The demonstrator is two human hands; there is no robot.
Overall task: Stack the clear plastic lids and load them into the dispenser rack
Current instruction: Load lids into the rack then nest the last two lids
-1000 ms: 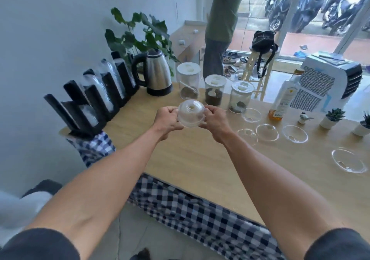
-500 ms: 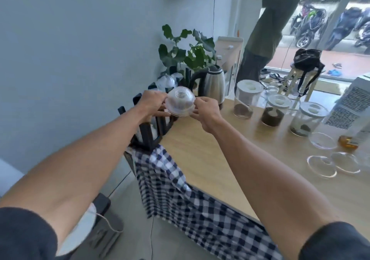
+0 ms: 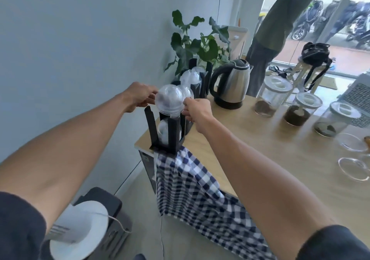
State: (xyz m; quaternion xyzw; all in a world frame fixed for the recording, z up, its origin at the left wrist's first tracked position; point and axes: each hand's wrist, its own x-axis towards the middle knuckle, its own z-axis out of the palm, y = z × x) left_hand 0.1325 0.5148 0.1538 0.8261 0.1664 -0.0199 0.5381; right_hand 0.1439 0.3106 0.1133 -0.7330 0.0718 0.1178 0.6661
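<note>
A stack of clear dome lids [image 3: 169, 101] is held dome-up between both hands, right over the nearest slot of the black dispenser rack [image 3: 172, 134]. My left hand [image 3: 139, 96] grips its left rim and my right hand [image 3: 197, 110] pinches its right rim. The stack's lower edge sits between the slot's upright posts. More clear lids [image 3: 164, 130] lie lower in that slot, and other stacks [image 3: 190, 78] fill the slots behind it.
A steel kettle [image 3: 233, 84] stands just right of the rack, with a plant [image 3: 197, 43] behind. Three glass jars [image 3: 274, 95] line the wooden table [image 3: 260, 149]. Loose clear lids [image 3: 353, 167] lie at the far right. A person stands beyond the table.
Both hands carried the lid stack left from over the table's middle to the rack's nearest slot and lowered it between the posts. My view swung left.
</note>
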